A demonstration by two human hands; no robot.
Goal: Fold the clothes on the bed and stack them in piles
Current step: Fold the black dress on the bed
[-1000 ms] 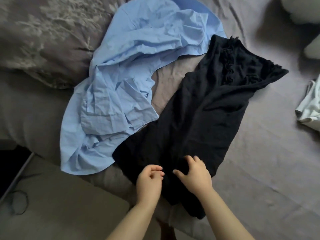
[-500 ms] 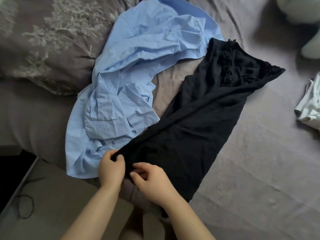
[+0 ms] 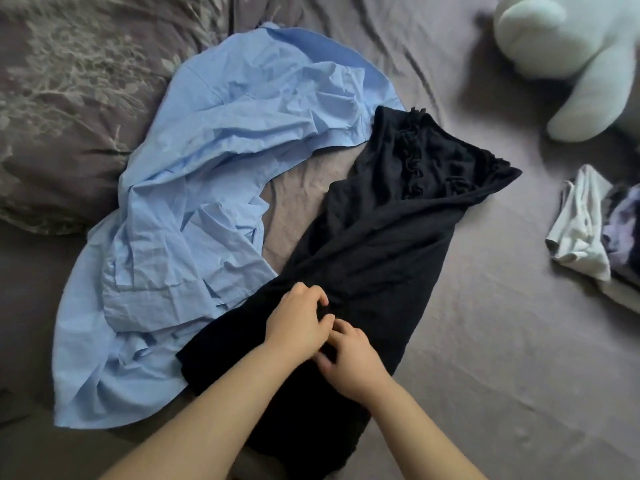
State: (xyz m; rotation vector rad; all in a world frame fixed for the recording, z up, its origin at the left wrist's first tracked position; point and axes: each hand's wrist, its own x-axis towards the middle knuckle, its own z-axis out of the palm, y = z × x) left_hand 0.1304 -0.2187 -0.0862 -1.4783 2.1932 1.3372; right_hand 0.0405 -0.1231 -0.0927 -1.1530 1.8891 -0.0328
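Mauve bed (image 3: 485, 341), one blue shirt (image 3: 214, 188), one black garment (image 3: 391, 237), two hands on it

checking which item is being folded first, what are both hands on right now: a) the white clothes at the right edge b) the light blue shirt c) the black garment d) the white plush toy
c: both the left hand and the right hand rest with curled fingers on the black garment, with the light blue shirt lying untouched beside it.
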